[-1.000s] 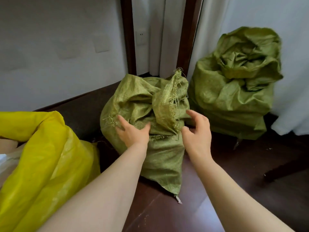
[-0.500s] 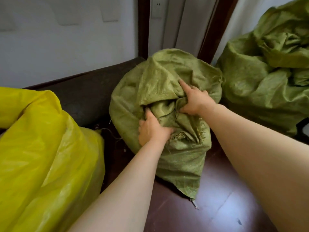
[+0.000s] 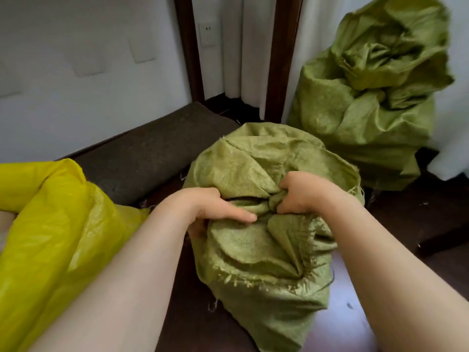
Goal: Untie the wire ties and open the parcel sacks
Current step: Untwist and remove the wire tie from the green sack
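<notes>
A green woven sack (image 3: 261, 252) stands on the dark floor right in front of me, its frayed top folded down over its front. My left hand (image 3: 213, 209) grips the sack's fabric on the left of a bunched fold. My right hand (image 3: 302, 193) is clenched on the twisted knot of fabric at the middle of the top. A narrow dark gap shows between the two hands. No wire tie is visible. A second green sack (image 3: 368, 97) stands behind at the right, its top crumpled and loose.
A yellow woven sack (image 3: 50, 224) fills the left foreground. A dark padded bench (image 3: 152, 153) runs along the white wall behind it. White curtains (image 3: 246, 47) and dark wooden posts (image 3: 286, 57) stand at the back. A dark furniture leg (image 3: 441, 240) crosses the floor at right.
The near sack has come closer and lower in view. Its top now lies folded toward me. Both hands have shifted to the bunched middle of the top and clenched on it.
</notes>
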The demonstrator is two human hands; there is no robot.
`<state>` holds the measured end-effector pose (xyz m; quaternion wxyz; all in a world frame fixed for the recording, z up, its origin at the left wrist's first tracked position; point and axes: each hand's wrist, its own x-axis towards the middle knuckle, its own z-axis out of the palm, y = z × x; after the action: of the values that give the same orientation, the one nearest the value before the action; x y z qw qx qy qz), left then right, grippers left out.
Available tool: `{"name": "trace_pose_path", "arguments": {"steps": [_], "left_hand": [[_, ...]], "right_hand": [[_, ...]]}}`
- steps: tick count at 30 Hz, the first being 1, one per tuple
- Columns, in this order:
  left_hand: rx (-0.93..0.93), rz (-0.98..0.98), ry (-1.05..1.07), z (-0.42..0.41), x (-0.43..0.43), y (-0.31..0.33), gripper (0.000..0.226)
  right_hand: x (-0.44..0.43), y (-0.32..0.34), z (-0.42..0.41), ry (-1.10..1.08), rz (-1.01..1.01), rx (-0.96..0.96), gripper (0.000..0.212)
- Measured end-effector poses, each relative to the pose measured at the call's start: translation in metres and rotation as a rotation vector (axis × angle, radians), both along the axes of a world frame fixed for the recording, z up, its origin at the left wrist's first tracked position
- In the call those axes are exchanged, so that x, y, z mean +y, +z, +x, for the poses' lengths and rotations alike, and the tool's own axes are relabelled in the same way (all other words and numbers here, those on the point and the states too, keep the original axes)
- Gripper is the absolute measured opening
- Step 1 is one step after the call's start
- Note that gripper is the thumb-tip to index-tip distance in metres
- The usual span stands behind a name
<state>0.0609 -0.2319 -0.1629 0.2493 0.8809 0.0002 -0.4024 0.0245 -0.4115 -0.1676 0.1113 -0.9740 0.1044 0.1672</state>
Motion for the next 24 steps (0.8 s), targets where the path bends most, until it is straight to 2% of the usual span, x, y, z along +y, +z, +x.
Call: {"name": "trace_pose_path", "arguments": {"steps": [2, 4, 6, 7, 9, 10, 13, 15, 17, 18, 20, 22, 24], "left_hand": [[-0.161, -0.073, 0.074, -0.001, -0.005, 0.015, 0.11], [-0.345, -0.221, 0.142, -0.002, -0.015, 0.018, 0.085], [-0.507, -0.323, 0.158, -0.008, -0.029, 0.018, 0.059], [-0.583, -0.324, 0.127, -0.013, -0.035, 0.018, 0.051], [-0.686, -0.322, -0.041, -0.025, -0.05, 0.019, 0.05], [-0.687, -0.33, -0.19, -0.03, -0.057, 0.017, 0.052], [-0.52, -0.164, -0.67, -0.056, -0.07, 0.013, 0.045], [-0.363, -0.004, -0.865, -0.076, -0.077, 0.012, 0.035], [-0.26, 0.067, -0.945, -0.093, -0.08, 0.013, 0.035], [-0.25, 0.085, -0.974, -0.099, -0.08, 0.014, 0.036], [-0.252, 0.134, -1.034, -0.108, -0.08, 0.016, 0.043], [-0.186, 0.131, -1.077, -0.108, -0.078, 0.023, 0.043], [-0.071, -0.067, -0.94, -0.092, -0.072, 0.033, 0.03]], "right_hand": [[-0.004, 0.009, -0.017, 0.026, 0.082, 0.009, 0.031], [-0.012, 0.017, -0.03, 0.015, 0.234, 0.013, 0.051], [-0.021, 0.029, -0.042, -0.124, 0.55, 0.043, 0.073], [-0.026, 0.036, -0.047, -0.209, 0.745, 0.041, 0.073], [-0.041, 0.049, -0.054, -0.373, 1.082, -0.014, 0.063], [-0.048, 0.053, -0.054, -0.432, 1.209, -0.045, 0.065], [-0.055, 0.047, -0.052, -0.517, 1.437, -0.079, 0.074], [-0.049, 0.028, -0.047, -0.547, 1.386, -0.07, 0.089], [-0.045, 0.004, -0.042, -0.597, 1.171, -0.132, 0.116], [-0.045, -0.005, -0.041, -0.605, 1.047, -0.17, 0.114], [-0.046, -0.017, -0.042, -0.569, 0.87, -0.216, 0.095], [-0.048, -0.025, -0.046, -0.521, 0.828, -0.226, 0.08], [-0.05, -0.028, -0.052, -0.561, 0.891, -0.26, 0.069]]}}
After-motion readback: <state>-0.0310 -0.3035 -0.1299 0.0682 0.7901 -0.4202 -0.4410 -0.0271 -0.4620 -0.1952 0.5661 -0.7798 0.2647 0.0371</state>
